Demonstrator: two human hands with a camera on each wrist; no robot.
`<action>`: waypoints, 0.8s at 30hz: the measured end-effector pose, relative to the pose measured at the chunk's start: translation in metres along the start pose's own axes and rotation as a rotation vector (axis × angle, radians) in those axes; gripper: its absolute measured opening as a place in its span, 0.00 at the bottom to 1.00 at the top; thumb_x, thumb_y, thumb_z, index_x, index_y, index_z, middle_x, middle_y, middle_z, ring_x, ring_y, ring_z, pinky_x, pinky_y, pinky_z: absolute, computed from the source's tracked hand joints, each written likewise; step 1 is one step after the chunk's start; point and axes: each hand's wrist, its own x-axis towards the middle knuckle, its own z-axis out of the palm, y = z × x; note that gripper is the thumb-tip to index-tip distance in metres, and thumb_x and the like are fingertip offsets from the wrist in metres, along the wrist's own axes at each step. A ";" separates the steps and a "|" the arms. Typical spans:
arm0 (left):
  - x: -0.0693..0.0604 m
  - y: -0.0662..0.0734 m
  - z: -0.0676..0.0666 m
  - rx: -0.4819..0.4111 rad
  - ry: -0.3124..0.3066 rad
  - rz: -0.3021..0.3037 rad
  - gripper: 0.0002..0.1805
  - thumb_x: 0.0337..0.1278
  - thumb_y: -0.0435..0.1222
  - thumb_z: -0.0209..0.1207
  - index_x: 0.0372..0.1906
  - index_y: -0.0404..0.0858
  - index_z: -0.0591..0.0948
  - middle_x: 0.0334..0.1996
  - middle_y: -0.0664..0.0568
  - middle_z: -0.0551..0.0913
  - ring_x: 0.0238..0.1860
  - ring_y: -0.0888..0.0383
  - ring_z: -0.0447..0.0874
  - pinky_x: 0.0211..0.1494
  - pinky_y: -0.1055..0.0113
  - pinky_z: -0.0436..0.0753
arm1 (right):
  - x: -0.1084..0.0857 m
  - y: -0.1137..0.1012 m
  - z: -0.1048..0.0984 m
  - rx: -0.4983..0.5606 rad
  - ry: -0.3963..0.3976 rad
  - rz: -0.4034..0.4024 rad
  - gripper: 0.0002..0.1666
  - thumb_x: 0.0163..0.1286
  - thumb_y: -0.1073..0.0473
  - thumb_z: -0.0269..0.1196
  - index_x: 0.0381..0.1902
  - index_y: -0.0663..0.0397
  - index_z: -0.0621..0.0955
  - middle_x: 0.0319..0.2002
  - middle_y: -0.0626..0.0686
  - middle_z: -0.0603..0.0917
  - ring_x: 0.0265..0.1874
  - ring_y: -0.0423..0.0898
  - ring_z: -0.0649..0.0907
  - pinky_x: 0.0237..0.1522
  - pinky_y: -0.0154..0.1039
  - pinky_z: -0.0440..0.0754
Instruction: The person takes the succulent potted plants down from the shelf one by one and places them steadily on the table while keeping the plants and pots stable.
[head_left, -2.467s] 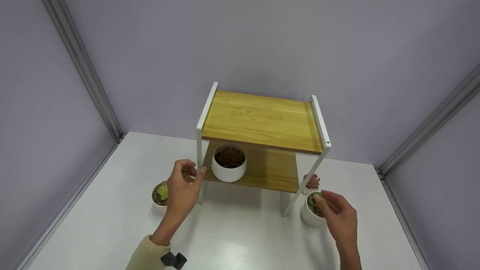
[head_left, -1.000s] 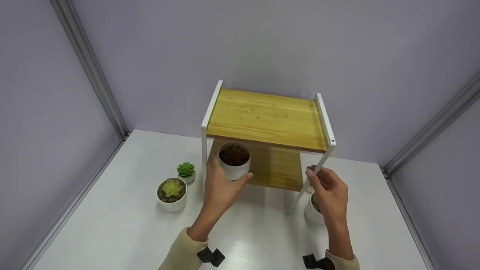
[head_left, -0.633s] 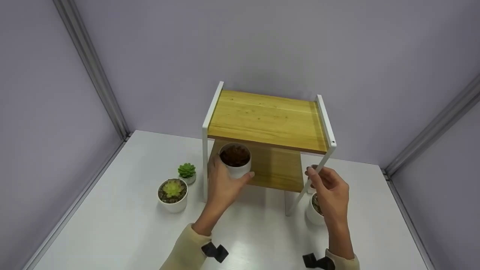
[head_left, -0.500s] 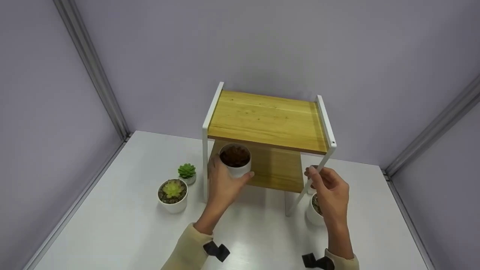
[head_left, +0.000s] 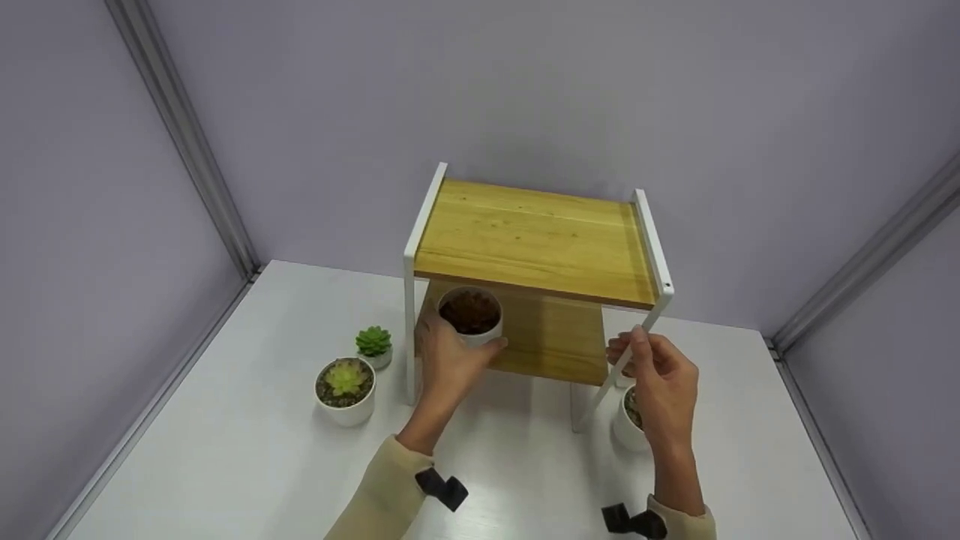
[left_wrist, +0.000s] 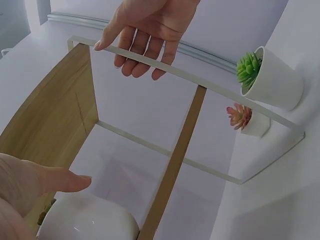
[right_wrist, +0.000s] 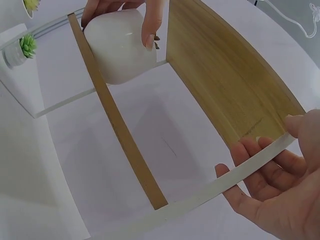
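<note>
My left hand [head_left: 454,367] holds a white pot [head_left: 480,339] with a dark reddish-brown plant, thumb on the front and fingers round the left side. The potted plant is upright at the left of the lower board [head_left: 555,337] of a two-tier wooden shelf [head_left: 536,240] with a white frame. In the right wrist view, the pot [right_wrist: 120,47] is at the lower board's edge, with leaves just peeking out. My right hand [head_left: 664,386] is at the front right post [left_wrist: 150,61]; its fingers reach loosely behind it and the thumb lies against it.
Left of the shelf stand a yellow-green succulent [head_left: 345,386] and a small green one [head_left: 373,341], both in pots on the white table [head_left: 225,450]. Right of it are another potted succulent [head_left: 630,424] and a pink one [left_wrist: 240,116]. Walls enclose the back and sides.
My left hand has come from beside the shelf to grip the pot, which has barely shifted. My right hand has moved from the right-hand succulent to the post; its thumb has lately straightened upward.
</note>
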 end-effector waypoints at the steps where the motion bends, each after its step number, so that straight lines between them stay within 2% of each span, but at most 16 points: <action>1: 0.001 -0.001 0.001 -0.003 0.004 0.002 0.68 0.43 0.39 0.81 0.82 0.25 0.47 0.80 0.26 0.54 0.81 0.31 0.55 0.80 0.35 0.62 | 0.000 0.000 0.000 0.007 0.001 -0.003 0.23 0.82 0.47 0.59 0.45 0.63 0.88 0.37 0.48 0.92 0.39 0.45 0.92 0.46 0.36 0.90; 7: 0.004 -0.003 0.003 -0.015 0.012 -0.012 0.69 0.41 0.38 0.82 0.82 0.26 0.48 0.79 0.26 0.55 0.80 0.31 0.55 0.79 0.34 0.63 | 0.001 0.001 0.000 0.015 0.008 -0.010 0.24 0.83 0.48 0.57 0.43 0.64 0.88 0.36 0.49 0.92 0.39 0.48 0.93 0.44 0.37 0.90; 13: 0.009 -0.002 0.006 -0.018 0.029 -0.031 0.69 0.39 0.39 0.81 0.83 0.28 0.49 0.77 0.25 0.57 0.77 0.31 0.59 0.77 0.34 0.65 | 0.002 0.002 0.000 0.001 0.002 -0.017 0.23 0.83 0.48 0.58 0.43 0.63 0.88 0.35 0.48 0.92 0.37 0.45 0.93 0.43 0.37 0.90; 24: 0.011 -0.005 0.013 -0.020 0.072 -0.011 0.65 0.39 0.38 0.81 0.82 0.30 0.54 0.75 0.29 0.62 0.77 0.32 0.59 0.75 0.32 0.65 | 0.001 0.002 0.000 0.000 0.002 0.002 0.24 0.83 0.46 0.58 0.44 0.63 0.87 0.36 0.48 0.92 0.38 0.44 0.92 0.45 0.38 0.90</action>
